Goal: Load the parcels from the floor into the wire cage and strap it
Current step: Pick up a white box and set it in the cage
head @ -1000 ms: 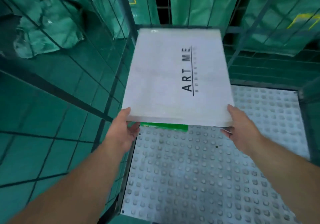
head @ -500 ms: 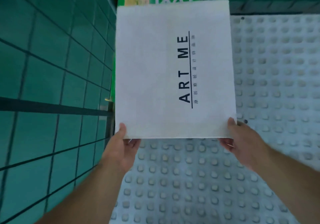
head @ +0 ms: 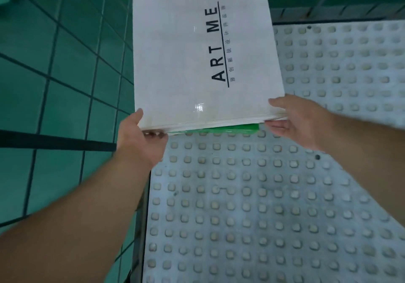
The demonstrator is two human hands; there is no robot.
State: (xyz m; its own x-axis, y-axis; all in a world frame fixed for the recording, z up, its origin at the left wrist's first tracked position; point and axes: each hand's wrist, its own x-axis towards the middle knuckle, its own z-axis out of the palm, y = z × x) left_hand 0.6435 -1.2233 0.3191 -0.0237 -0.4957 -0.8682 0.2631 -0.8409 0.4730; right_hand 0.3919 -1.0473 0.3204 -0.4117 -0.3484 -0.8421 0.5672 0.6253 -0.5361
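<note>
Your left hand (head: 140, 138) and right hand (head: 293, 120) grip the white parcel's (head: 197, 59) near corners. It lies over a green parcel (head: 219, 128), at the studded cage floor's (head: 263, 206) left edge.

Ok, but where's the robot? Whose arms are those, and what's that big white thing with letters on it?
There is no robot here, just a person working with bare hands. The camera sits on the person's head and looks down, so you see the arms the way that person does. The left hand and the right hand each grip a near corner of a flat white parcel printed with ART ME, thumbs on top and fingers underneath. Just below it, the edge of a green parcel peeks out. Both are over the cage floor, which is pale grey and covered in little round bumps. On the left you can see green floor tiles.
</note>
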